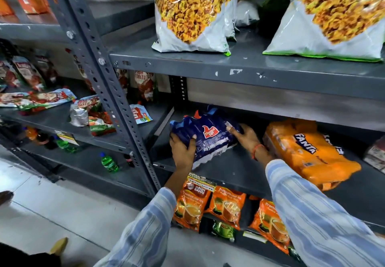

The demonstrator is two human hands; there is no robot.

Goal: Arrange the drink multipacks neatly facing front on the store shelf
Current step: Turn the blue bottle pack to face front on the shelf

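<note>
Showing blue Thums Up multipack (205, 136), shrink-wrapped, crinkly, red-white logo facing up and forward, barcode panel at its near end, lying tilted on grey middle shelf (233, 168). Sitting just right of blue pack: one orange Fanta multipack (308, 150), label angled, near end reaching shelf front edge. Counting two drink multipacks, one blue, one orange. Gripping blue pack from both sides: left hand (183, 150) wrapped on near-left corner, thumb on top; right hand (248, 136) pressed on right side, fingers curled on wrap. Showing above blue pack two big snack bags (193, 14), below it three orange tea packets (226, 204).
</note>
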